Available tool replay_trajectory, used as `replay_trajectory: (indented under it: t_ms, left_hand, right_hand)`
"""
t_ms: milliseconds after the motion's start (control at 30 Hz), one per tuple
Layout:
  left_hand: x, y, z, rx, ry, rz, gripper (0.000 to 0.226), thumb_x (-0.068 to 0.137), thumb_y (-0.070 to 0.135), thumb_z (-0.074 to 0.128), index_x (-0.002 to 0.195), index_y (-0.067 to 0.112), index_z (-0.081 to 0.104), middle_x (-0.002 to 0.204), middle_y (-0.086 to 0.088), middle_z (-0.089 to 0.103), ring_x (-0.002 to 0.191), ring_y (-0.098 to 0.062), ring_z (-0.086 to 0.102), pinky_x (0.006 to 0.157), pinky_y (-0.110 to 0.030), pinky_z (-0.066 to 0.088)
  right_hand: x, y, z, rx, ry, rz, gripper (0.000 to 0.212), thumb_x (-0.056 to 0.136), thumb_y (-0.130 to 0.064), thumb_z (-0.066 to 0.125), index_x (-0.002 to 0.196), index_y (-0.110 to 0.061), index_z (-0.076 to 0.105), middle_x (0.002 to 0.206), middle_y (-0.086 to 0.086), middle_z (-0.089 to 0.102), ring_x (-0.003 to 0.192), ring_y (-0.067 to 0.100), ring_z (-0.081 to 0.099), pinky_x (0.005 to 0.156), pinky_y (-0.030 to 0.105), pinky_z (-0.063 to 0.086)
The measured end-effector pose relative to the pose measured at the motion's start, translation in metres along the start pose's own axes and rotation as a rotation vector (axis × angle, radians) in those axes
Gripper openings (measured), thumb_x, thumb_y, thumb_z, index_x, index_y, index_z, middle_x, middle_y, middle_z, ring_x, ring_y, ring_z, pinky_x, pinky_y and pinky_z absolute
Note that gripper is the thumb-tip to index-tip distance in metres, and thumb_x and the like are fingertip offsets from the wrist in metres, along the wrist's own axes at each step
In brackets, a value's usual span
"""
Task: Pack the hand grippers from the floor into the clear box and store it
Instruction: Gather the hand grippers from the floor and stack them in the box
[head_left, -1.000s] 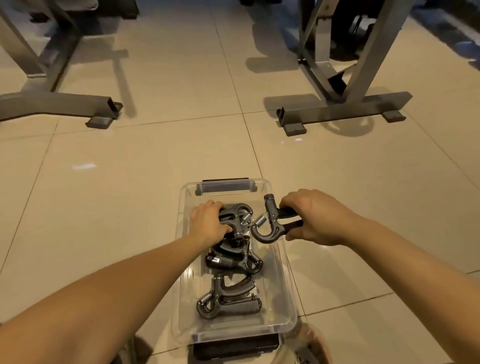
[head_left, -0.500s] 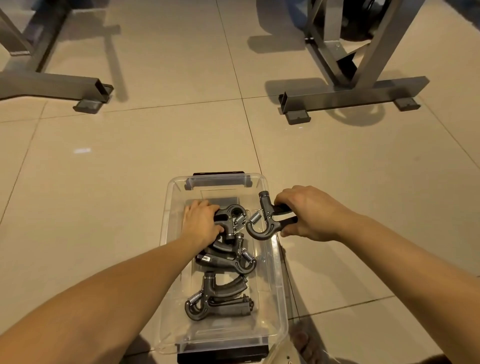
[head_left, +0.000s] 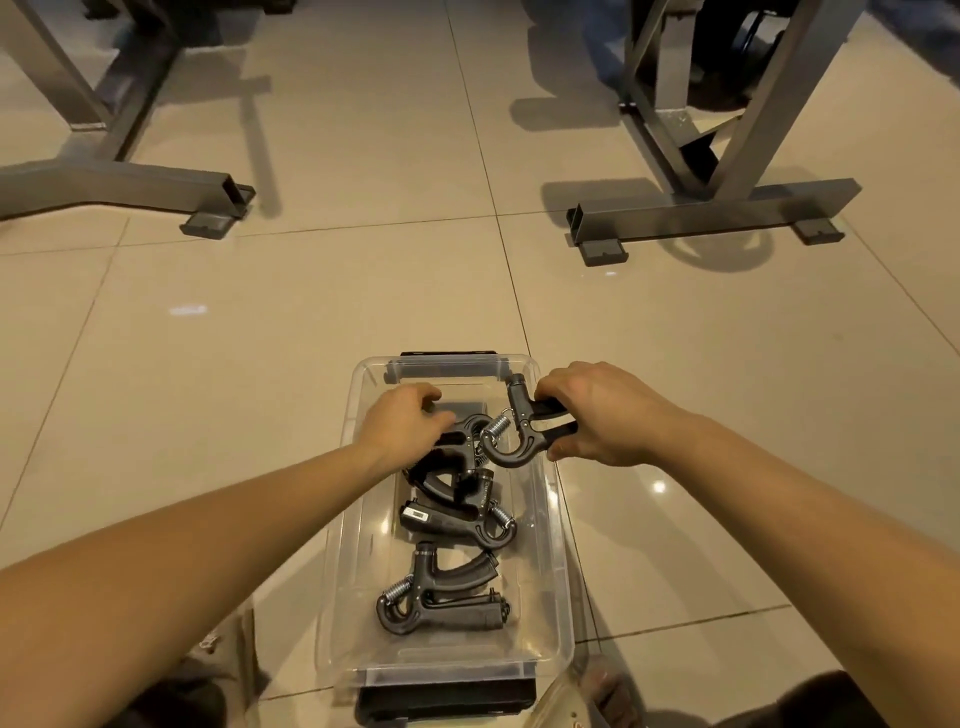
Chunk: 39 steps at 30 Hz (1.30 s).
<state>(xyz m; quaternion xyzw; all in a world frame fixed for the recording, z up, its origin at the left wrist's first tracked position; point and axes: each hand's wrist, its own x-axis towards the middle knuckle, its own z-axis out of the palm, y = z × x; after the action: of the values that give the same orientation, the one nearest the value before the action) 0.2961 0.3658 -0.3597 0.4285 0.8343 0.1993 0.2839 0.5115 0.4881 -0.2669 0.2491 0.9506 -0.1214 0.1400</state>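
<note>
Packing step: my right hand (head_left: 602, 415) clasps a hand gripper (head_left: 522, 434) over the clear box (head_left: 563, 597). My left hand (head_left: 402, 421) seemingly holds another gripper (head_left: 457, 457) inside. Next, I lower it in.

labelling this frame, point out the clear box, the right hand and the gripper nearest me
clear box (head_left: 452, 673), head view, near rim
right hand (head_left: 608, 415), head view, back of the hand
nearest gripper (head_left: 457, 618), head view, lower handle
</note>
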Motion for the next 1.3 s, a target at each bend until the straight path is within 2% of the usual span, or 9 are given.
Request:
replay_trajectory:
  t_ms: [100,233,433,600,733,867,1000,1167,1300]
  left_hand:
    - [-0.025,0.018,-0.034,-0.354,-0.146,-0.044,0.037,0.092,0.046,0.068,0.106,0.013,0.076,0.097,-0.006,0.075,0.091,-0.018,0.07,0.085,-0.035,0.055]
    - [-0.059,0.039,-0.053,-0.593,-0.4,-0.106,0.035,0.09,0.047,0.071,0.104,0.016,0.078,0.091,-0.003,0.079,0.084,-0.019,0.075,0.071,-0.027,0.054]
    - [-0.07,0.051,-0.064,-0.78,-0.011,-0.122,0.01,0.094,0.011,0.069,0.103,0.007,0.073,0.071,0.0,0.073,0.065,-0.013,0.062,0.059,-0.022,0.054]
    - [-0.077,0.048,-0.119,-0.565,-0.043,0.016,0.016,0.099,0.012,0.062,0.109,0.007,0.074,0.089,-0.011,0.075,0.074,-0.014,0.068,0.061,-0.021,0.055]
    - [-0.082,0.053,-0.151,-0.299,-0.102,0.162,0.018,0.101,0.016,0.059,0.108,0.016,0.075,0.088,-0.006,0.076,0.079,-0.013,0.069,0.065,-0.023,0.058]
    - [-0.089,0.057,-0.169,-0.182,-0.205,0.301,0.02,0.103,0.019,0.056,0.111,0.019,0.074,0.081,0.011,0.072,0.079,-0.007,0.066,0.071,-0.027,0.055]
    - [-0.095,0.055,-0.179,-0.183,-0.243,0.356,0.022,0.104,0.015,0.054,0.113,0.016,0.074,0.08,0.013,0.071,0.079,-0.006,0.061,0.08,-0.035,0.054]
    - [-0.095,0.05,-0.171,-0.281,-0.062,0.28,0.029,0.1,0.027,0.062,0.127,0.023,0.068,0.099,0.006,0.074,0.089,-0.009,0.069,0.088,-0.038,0.058]
    - [-0.102,0.047,-0.147,-0.324,0.177,0.19,0.062,0.085,0.048,0.075,0.14,0.028,0.054,0.109,0.008,0.066,0.094,-0.009,0.067,0.083,-0.033,0.055]
  right_hand:
    - [0.001,-0.013,-0.01,-0.022,0.034,-0.015,0.047,0.077,-0.05,0.08,0.111,-0.026,0.058,0.106,-0.006,0.065,0.095,0.019,0.056,0.083,0.038,0.05]
    - [0.002,-0.03,-0.017,-0.066,0.086,-0.008,0.047,0.079,-0.05,0.079,0.114,-0.026,0.057,0.108,-0.005,0.065,0.096,0.019,0.058,0.083,0.036,0.049]
    - [0.004,-0.056,-0.026,-0.007,0.238,0.054,0.051,0.078,-0.059,0.075,0.11,-0.024,0.058,0.102,-0.005,0.063,0.09,0.02,0.061,0.076,0.036,0.052]
    - [-0.001,-0.074,-0.048,0.051,0.379,0.051,0.049,0.086,-0.072,0.055,0.101,-0.025,0.061,0.087,-0.008,0.062,0.076,0.014,0.058,0.067,0.034,0.053]
    - [-0.002,-0.076,-0.066,0.284,0.542,0.076,0.037,0.092,-0.059,0.058,0.103,-0.024,0.066,0.087,-0.008,0.064,0.078,0.012,0.059,0.069,0.035,0.055]
    - [-0.001,-0.084,-0.069,0.546,0.334,-0.012,0.029,0.09,-0.047,0.067,0.097,-0.02,0.073,0.083,-0.005,0.069,0.077,0.015,0.065,0.073,0.043,0.058]
    - [-0.008,-0.09,-0.075,0.818,0.114,-0.079,0.02,0.093,-0.03,0.071,0.094,-0.011,0.077,0.086,0.006,0.074,0.069,0.017,0.066,0.062,0.026,0.053]
    - [-0.01,-0.095,-0.075,0.979,0.089,-0.02,0.013,0.092,-0.018,0.071,0.093,-0.007,0.077,0.086,0.013,0.073,0.068,0.018,0.063,0.06,0.027,0.053]
    - [-0.007,-0.096,-0.075,1.06,0.236,0.172,0.014,0.093,-0.015,0.07,0.093,-0.002,0.075,0.082,0.012,0.071,0.062,0.016,0.06,0.056,0.026,0.053]
